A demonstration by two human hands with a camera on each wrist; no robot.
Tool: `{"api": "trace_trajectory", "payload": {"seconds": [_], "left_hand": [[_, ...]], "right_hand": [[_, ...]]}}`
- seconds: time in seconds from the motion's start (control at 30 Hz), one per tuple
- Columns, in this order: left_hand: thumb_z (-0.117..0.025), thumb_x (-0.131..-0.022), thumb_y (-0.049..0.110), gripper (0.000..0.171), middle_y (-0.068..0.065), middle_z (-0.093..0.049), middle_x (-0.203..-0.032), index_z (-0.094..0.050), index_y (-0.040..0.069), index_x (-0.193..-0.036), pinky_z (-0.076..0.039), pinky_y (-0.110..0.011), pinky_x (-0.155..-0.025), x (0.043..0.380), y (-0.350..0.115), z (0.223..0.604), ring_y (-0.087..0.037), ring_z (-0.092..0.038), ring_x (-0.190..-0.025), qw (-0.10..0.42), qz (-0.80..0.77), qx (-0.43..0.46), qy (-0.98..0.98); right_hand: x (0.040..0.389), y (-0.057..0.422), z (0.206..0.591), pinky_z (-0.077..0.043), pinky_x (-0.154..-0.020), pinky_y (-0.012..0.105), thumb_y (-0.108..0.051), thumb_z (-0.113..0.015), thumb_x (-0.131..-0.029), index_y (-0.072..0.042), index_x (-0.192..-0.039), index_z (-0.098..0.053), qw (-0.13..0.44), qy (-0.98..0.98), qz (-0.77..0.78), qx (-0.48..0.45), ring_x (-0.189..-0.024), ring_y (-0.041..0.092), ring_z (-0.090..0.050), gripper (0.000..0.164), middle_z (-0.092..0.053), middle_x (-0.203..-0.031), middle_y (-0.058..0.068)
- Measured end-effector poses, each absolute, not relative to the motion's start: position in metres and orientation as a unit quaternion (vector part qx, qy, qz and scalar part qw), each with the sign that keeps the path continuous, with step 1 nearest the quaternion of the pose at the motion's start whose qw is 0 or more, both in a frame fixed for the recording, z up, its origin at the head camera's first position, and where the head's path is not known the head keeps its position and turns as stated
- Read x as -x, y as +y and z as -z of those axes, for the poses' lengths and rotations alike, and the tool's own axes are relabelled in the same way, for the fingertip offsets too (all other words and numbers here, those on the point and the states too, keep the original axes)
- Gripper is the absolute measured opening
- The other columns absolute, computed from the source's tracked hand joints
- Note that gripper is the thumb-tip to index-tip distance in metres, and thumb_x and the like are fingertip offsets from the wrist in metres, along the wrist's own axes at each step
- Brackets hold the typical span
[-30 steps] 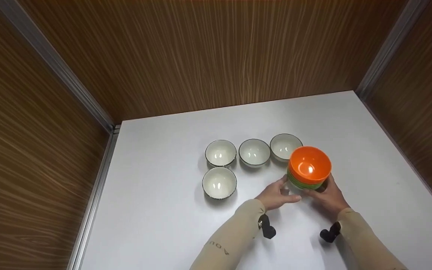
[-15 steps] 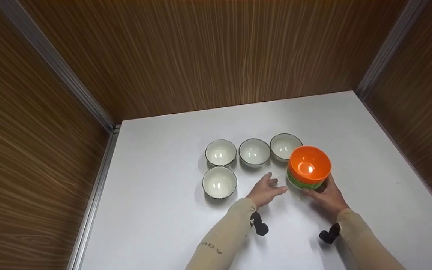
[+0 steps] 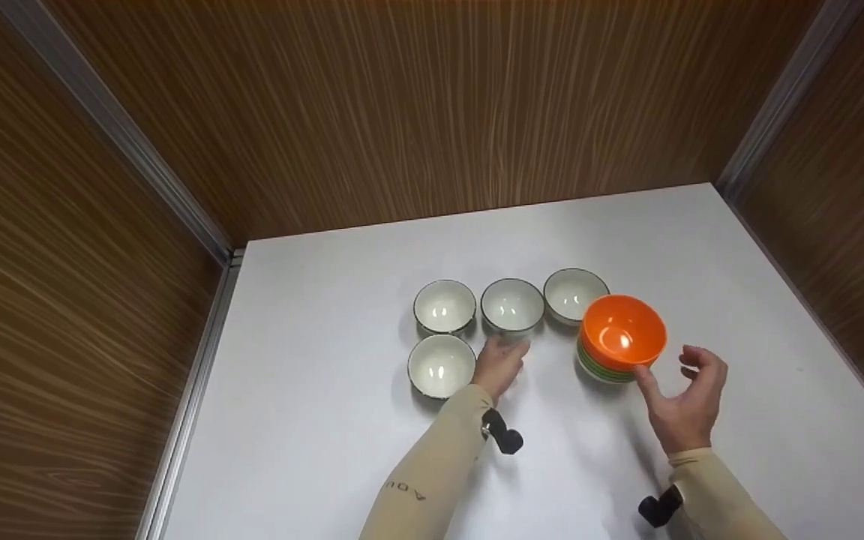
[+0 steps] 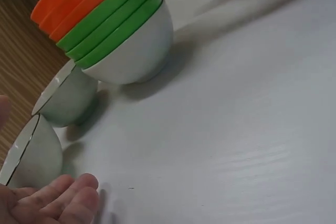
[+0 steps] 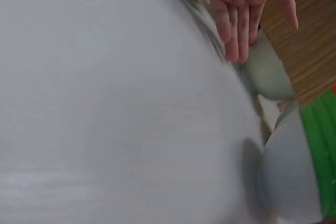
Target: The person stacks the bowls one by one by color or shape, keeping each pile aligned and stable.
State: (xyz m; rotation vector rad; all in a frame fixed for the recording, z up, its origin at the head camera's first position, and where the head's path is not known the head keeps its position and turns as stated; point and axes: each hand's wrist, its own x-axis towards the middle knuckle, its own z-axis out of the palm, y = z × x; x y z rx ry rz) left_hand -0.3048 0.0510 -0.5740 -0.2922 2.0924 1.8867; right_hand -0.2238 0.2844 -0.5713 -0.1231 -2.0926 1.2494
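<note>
A nested stack stands upright at the right: orange bowls [image 3: 623, 334] on top, green bowls [image 4: 113, 22] under them, and a white bowl [image 4: 139, 51] at the bottom. My right hand [image 3: 685, 405] is beside its near right side, fingers spread, thumb tip overlapping the orange rim in the head view. Just in front of the middle white bowl [image 3: 512, 306] is my left hand [image 3: 499, 366], its fingertips right at that bowl's near side. The right wrist view shows the left hand's fingers straight, with nothing in them. To its left sits the front white bowl [image 3: 439, 366].
Two more dark-rimmed white bowls stand in the back row, one at the left [image 3: 444, 307] and one at the right [image 3: 574, 295], close behind the stack. Wood-grain panels [image 3: 432, 112] enclose the white table [image 3: 304, 375] at the back and sides.
My left hand has left the stack and moved left to the middle white bowl. My right hand has let go of the stack and drawn back to the right. The bowls have stayed put.
</note>
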Motion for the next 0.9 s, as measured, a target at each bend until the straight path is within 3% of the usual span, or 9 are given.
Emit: {"api": "trace_trajectory", "payload": {"seconds": [0.07,0.13,0.23,0.37,0.47,0.57,0.73,0.9], "left_hand": [[-0.062,-0.083,0.041,0.068,-0.008,-0.060,-0.104,-0.036,0.006,-0.135,-0.050,-0.039,-0.075,0.306,0.050,0.573,-0.026,-0.061,-0.091,0.144,-0.660,0.111,0.729],[-0.061,-0.083,0.042,0.067,-0.009,-0.060,-0.100,-0.038,0.005,-0.134,-0.050,-0.036,-0.071,0.308,0.050,0.572,-0.027,-0.061,-0.089,0.132,-0.660,0.115,0.731],[-0.060,-0.084,0.041,0.068,-0.011,-0.060,-0.099,-0.036,0.002,-0.134,-0.049,-0.033,-0.068,0.309,0.050,0.571,-0.028,-0.061,-0.087,0.118,-0.664,0.119,0.729],[-0.057,-0.087,0.038,0.067,-0.014,-0.059,-0.105,-0.031,0.002,-0.137,-0.049,-0.032,-0.070,0.309,0.053,0.573,-0.031,-0.060,-0.090,0.115,-0.674,0.108,0.722],[-0.055,-0.088,0.038,0.067,-0.016,-0.057,-0.111,-0.029,0.004,-0.140,-0.050,-0.033,-0.073,0.308,0.053,0.573,-0.032,-0.060,-0.093,0.115,-0.677,0.097,0.720],[-0.054,-0.089,0.039,0.067,-0.016,-0.057,-0.113,-0.029,0.004,-0.140,-0.050,-0.034,-0.077,0.305,0.051,0.571,-0.030,-0.059,-0.097,0.117,-0.671,0.088,0.727],[-0.053,-0.088,0.043,0.063,-0.009,-0.059,-0.113,-0.038,0.004,-0.135,-0.045,-0.034,-0.086,0.298,0.044,0.558,-0.023,-0.055,-0.104,0.092,-0.627,0.067,0.771],[-0.054,-0.089,0.040,0.054,-0.004,-0.060,-0.107,-0.047,0.003,-0.127,-0.046,-0.030,-0.082,0.291,0.033,0.543,-0.017,-0.057,-0.097,0.058,-0.588,0.047,0.805]], "right_hand": [[0.216,0.274,0.559,-0.039,-0.081,0.021,-0.005,-0.075,-0.068,0.008,-0.111,-0.046,0.392,-0.786,-0.477,-0.018,-0.093,0.018,-0.044,0.053,-0.047,-0.104,0.015],[0.208,0.259,0.545,-0.042,-0.074,0.019,0.005,-0.071,-0.067,0.012,-0.101,-0.049,0.391,-0.772,-0.492,-0.095,-0.082,0.017,-0.047,0.040,-0.050,-0.093,0.017],[0.199,0.232,0.531,-0.047,-0.065,0.017,0.011,-0.068,-0.071,0.009,-0.095,-0.055,0.314,-0.781,-0.521,-0.144,-0.072,0.016,-0.052,0.027,-0.056,-0.085,0.012],[0.201,0.206,0.532,-0.052,-0.067,0.023,0.000,-0.064,-0.083,0.000,-0.101,-0.058,0.157,-0.805,-0.564,-0.095,-0.077,0.019,-0.059,0.019,-0.061,-0.090,0.005],[0.217,0.196,0.550,-0.053,-0.074,0.031,-0.011,-0.060,-0.088,-0.003,-0.109,-0.056,0.045,-0.781,-0.623,-0.031,-0.087,0.026,-0.061,0.023,-0.062,-0.100,0.012],[0.239,0.191,0.571,-0.051,-0.079,0.039,-0.019,-0.055,-0.092,-0.001,-0.120,-0.051,-0.027,-0.752,-0.657,0.033,-0.094,0.030,-0.060,0.033,-0.059,-0.109,0.021],[0.272,0.180,0.586,-0.046,-0.087,0.044,-0.029,-0.048,-0.095,0.001,-0.134,-0.036,-0.088,-0.714,-0.686,0.110,-0.104,0.032,-0.055,0.050,-0.052,-0.120,0.025],[0.300,0.170,0.587,-0.047,-0.085,0.043,-0.036,-0.044,-0.096,0.000,-0.137,-0.029,-0.115,-0.691,-0.698,0.152,-0.104,0.033,-0.055,0.056,-0.052,-0.121,0.024]]}}
